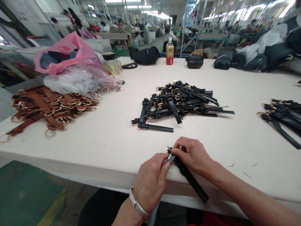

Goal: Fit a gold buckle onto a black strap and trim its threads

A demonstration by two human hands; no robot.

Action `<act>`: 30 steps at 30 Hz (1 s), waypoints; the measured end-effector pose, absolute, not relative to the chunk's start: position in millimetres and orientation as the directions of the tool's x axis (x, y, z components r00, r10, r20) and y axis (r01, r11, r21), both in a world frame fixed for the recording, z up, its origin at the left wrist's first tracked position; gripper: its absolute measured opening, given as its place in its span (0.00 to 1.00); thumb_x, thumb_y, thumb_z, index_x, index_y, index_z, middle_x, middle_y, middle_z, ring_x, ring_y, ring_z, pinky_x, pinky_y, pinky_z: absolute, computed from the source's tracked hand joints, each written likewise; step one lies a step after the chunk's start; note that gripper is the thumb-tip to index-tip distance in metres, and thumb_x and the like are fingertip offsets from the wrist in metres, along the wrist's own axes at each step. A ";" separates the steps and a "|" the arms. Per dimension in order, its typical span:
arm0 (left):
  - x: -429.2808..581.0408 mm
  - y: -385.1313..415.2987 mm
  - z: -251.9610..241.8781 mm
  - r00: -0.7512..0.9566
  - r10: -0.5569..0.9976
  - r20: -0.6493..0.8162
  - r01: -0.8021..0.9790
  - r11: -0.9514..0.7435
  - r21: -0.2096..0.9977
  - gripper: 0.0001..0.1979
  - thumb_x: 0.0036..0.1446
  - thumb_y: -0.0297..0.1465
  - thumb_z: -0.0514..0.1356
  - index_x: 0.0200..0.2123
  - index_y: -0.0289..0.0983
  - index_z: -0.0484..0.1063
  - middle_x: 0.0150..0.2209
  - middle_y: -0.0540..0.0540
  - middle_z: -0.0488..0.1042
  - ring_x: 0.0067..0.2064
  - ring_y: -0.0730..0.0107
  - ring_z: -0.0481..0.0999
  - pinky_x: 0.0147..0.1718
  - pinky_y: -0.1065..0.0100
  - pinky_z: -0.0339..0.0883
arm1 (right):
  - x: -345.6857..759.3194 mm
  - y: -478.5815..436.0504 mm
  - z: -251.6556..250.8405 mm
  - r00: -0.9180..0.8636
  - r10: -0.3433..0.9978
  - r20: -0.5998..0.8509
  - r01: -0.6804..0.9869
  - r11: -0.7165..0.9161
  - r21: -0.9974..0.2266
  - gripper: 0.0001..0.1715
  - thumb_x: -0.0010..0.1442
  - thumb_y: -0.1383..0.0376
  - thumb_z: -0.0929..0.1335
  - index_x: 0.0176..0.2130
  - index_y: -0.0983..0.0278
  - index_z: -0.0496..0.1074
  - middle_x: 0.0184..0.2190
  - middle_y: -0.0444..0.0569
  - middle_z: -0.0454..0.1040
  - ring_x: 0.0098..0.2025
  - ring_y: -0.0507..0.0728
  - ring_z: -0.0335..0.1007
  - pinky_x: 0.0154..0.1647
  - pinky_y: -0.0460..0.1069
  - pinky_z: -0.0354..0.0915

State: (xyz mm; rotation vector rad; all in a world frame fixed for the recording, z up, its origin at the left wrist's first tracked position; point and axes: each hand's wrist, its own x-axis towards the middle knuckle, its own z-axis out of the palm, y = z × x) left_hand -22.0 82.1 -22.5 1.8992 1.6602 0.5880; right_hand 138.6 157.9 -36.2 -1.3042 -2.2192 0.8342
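My left hand (151,179), with a silver bangle on its wrist, is closed around small thread snips (169,158). Their metal blades point up toward the buckle end of a black leather strap (192,182). Thumb and fingers of my right hand (192,153) pinch that strap just below its buckle. The strap's long tail hangs down to the right, past the table's front edge. Whether the blades touch the strap I cannot tell. Beyond my hands lies a heap of black buckled straps (181,102), with gold-coloured buckles.
Brown straps with metal rings (49,105) lie at the left beside a pink plastic bag (70,53). More black straps (285,117) are at the right. A drink bottle (169,51), a jar (113,67) and black bags (147,56) stand farther back. Thread scraps dot the white table (113,138).
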 end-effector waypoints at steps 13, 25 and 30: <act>-8.6 75.6 -24.5 0.127 0.991 0.031 0.825 -0.123 0.551 0.11 0.63 0.26 0.46 0.43 0.39 0.65 0.38 0.45 0.73 0.39 0.62 0.74 0.39 0.63 0.67 | 127.3 133.5 -44.4 -0.237 0.969 0.062 0.557 0.188 -0.809 0.10 0.59 0.64 0.63 0.26 0.62 0.65 0.28 0.43 0.66 0.27 0.50 0.63 0.27 0.45 0.58; -11.8 75.9 -29.2 0.165 0.984 0.064 0.852 -0.175 0.493 0.11 0.63 0.24 0.47 0.46 0.36 0.64 0.40 0.45 0.72 0.38 0.62 0.74 0.36 0.60 0.69 | 123.6 127.7 -49.9 -0.192 0.956 0.223 0.481 0.290 -0.827 0.09 0.58 0.66 0.66 0.26 0.63 0.68 0.29 0.44 0.68 0.29 0.51 0.64 0.28 0.46 0.59; -12.4 78.6 -27.9 0.167 0.984 0.060 0.840 -0.174 0.514 0.10 0.63 0.25 0.48 0.44 0.35 0.66 0.38 0.46 0.72 0.37 0.63 0.74 0.36 0.59 0.69 | 122.9 127.5 -51.3 -0.173 0.943 0.284 0.440 0.332 -0.834 0.08 0.56 0.68 0.67 0.25 0.64 0.70 0.31 0.45 0.67 0.31 0.51 0.64 0.30 0.45 0.61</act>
